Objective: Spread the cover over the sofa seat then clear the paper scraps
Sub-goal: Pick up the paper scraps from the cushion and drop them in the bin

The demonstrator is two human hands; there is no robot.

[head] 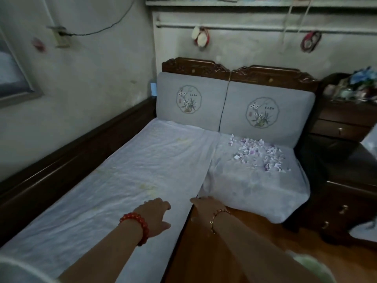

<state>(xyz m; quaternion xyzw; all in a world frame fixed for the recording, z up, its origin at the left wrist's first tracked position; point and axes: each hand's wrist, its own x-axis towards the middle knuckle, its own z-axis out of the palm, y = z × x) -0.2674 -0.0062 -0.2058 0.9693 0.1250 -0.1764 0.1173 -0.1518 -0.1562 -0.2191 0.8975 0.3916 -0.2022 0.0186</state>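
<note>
Beside both hands, the white cover (114, 172) lies along the sofa seat (255, 186).

Spreading looks nearly finished: left hand (157, 213) rests spread on the cover; right hand (206, 202), alongside, meets its edge, grip unclear. Paper scraps (263, 154), well beyond the right hand, need gathering next.

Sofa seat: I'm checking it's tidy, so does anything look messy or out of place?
Yes. Paper scraps lie scattered on the right cover near the backrest, and that cover stops short, leaving bare wood at the front.
</note>
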